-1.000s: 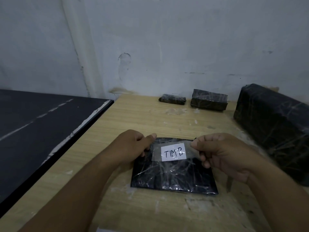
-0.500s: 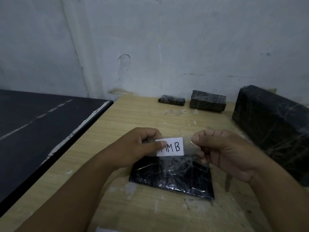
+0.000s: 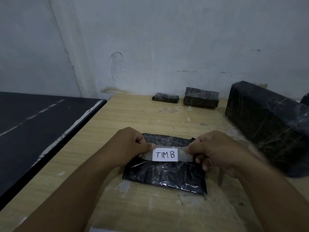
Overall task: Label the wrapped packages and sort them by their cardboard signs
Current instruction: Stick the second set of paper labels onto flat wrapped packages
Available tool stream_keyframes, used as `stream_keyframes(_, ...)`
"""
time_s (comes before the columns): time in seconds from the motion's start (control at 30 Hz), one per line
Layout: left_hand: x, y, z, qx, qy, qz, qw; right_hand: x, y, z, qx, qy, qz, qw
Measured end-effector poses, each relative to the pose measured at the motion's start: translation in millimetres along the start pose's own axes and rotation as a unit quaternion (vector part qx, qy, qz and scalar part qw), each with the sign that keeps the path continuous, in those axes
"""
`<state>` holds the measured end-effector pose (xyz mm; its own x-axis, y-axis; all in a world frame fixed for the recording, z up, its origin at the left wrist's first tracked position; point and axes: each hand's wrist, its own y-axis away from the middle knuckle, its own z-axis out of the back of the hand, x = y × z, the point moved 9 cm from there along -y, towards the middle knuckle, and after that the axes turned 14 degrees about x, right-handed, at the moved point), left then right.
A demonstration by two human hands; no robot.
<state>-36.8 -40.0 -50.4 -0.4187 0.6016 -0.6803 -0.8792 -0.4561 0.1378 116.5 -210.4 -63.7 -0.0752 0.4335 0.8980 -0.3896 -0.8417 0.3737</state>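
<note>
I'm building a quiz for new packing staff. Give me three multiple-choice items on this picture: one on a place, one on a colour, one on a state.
1. Where does the large package stand relative to the flat package? A) left B) right C) on top
2. What colour is the label? A) white B) yellow C) red
3. What holds the tape strip? A) one hand B) both hands C) no hand
Key: 1 B, it stands to the right on the table; 2 A, white paper lettered TIM B; 3 B, the left hand and right hand each pinch one end.
</note>
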Motion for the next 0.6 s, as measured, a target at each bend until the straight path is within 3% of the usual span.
stream_keyframes(0.27,-14,0,-2,-0.020,-0.155,-0.014,0.988,-1,3,0,-0.009,0.063,-0.030,0.998)
stream_keyframes(0.6,-16,-1,-5,-0.041,-0.210,-0.007,0.977,2,6,-3,-0.017,0.086,-0.034,0.996)
